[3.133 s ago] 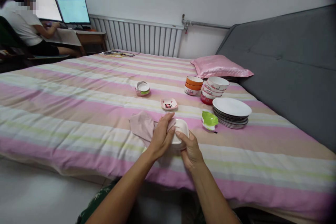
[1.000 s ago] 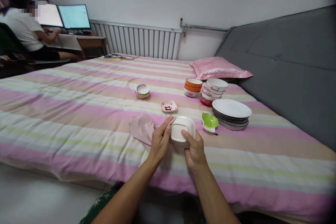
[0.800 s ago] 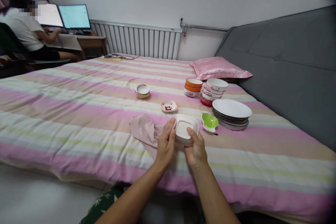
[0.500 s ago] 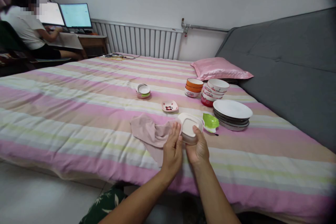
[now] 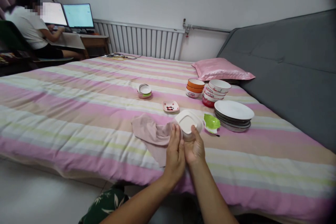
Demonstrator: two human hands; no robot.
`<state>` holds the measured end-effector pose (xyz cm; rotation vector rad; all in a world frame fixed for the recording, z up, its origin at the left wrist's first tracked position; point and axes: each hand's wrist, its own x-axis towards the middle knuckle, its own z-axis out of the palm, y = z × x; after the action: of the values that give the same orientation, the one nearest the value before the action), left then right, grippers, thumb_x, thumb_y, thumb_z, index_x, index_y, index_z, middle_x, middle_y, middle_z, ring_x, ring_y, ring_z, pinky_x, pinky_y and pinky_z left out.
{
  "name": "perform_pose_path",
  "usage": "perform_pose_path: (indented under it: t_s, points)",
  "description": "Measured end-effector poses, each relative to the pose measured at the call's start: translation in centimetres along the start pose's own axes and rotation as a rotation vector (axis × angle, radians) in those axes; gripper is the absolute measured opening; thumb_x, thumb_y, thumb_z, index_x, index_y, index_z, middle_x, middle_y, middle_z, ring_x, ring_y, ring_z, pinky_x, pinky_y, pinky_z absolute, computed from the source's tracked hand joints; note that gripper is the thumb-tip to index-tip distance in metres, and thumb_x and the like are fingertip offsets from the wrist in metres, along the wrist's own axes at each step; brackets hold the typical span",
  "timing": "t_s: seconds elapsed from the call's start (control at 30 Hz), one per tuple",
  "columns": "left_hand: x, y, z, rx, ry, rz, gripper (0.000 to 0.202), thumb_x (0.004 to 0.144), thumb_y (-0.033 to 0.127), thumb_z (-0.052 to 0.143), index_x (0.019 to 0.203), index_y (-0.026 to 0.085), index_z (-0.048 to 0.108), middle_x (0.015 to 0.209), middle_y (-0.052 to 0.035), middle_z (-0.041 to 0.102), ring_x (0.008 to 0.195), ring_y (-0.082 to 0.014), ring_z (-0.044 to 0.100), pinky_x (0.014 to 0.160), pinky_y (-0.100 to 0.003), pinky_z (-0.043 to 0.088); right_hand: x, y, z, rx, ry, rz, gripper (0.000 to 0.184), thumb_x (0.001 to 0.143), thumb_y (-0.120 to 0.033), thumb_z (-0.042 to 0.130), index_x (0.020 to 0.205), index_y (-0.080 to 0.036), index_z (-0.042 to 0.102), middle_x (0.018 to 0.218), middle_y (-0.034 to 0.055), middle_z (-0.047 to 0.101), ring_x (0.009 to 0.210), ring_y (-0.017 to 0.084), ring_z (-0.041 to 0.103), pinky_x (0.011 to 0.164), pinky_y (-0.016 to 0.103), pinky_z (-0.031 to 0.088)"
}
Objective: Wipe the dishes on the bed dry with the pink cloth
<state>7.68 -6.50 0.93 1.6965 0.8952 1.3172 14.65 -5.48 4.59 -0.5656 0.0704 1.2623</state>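
Note:
My right hand grips a small white square dish by its near side, the thumb lying over the underside, which faces up. Against the dish's left edge, my left hand presses a pale pink cloth with fingers held together. The rest of the cloth trails leftward over the bed. Just beyond the dish lies a small pink dish with a cartoon print. A green leaf-shaped dish sits right of my right hand.
A stack of plates, stacked white and red bowls and orange-rimmed bowls stand at the right. Small nested dishes sit farther left. A pink pillow rests by the grey headboard. A person sits at monitors.
The white dish has turned in my right hand, so a corner now points away from me. My left hand stays at its left edge with the cloth. The view has shifted slightly.

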Motion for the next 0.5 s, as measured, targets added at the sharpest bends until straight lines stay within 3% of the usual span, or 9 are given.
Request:
perform_pose_path:
  t_s: [0.1, 0.17, 0.33, 0.5]
  points:
    - [0.2, 0.4, -0.2, 0.018, 0.054, -0.089, 0.056, 0.092, 0.035, 0.036, 0.144, 0.017, 0.025, 0.154, -0.0064, 0.013, 0.142, -0.0178, 0.004, 0.116, -0.039, 0.008, -0.2, 1.0, 0.1, -0.042, -0.042, 0.004, 0.028, 0.066, -0.026, 0.069, 0.091, -0.015, 0.066, 0.085, 0.0054, 0.073, 0.089, 0.021, 0.068, 0.089, 0.037, 0.052]
    - [0.4, 0.6, -0.4, -0.005, 0.079, -0.141, 0.058, 0.092, 0.038, 0.037, 0.145, 0.018, 0.023, 0.154, -0.0056, 0.013, 0.142, -0.0178, 0.003, 0.116, -0.039, 0.006, -0.2, 1.6, 0.0, -0.061, -0.06, -0.03, 0.03, 0.063, -0.024, 0.072, 0.092, -0.016, 0.066, 0.085, 0.003, 0.073, 0.087, 0.019, 0.068, 0.089, 0.035, 0.052]
    - [1.5, 0.7, -1.3, -0.134, 0.13, -0.172, 0.057, 0.09, 0.04, 0.042, 0.143, 0.024, 0.028, 0.152, -0.0048, 0.023, 0.14, -0.0192, 0.018, 0.115, -0.037, 0.014, -0.4, 2.6, -0.3, -0.14, -0.114, -0.086, 0.034, 0.057, -0.022, 0.076, 0.089, -0.019, 0.066, 0.08, -0.0006, 0.072, 0.083, 0.015, 0.067, 0.088, 0.029, 0.052]
    - [2.9, 0.1, -2.6, -0.245, 0.163, -0.185, 0.052, 0.088, 0.036, 0.047, 0.138, 0.026, 0.037, 0.145, -0.004, 0.039, 0.134, -0.0208, 0.034, 0.111, -0.038, 0.028, -0.9, 2.7, -0.1, -0.236, -0.209, -0.079, 0.039, 0.054, -0.017, 0.079, 0.092, -0.017, 0.068, 0.087, 0.0025, 0.073, 0.085, 0.017, 0.067, 0.088, 0.03, 0.052]
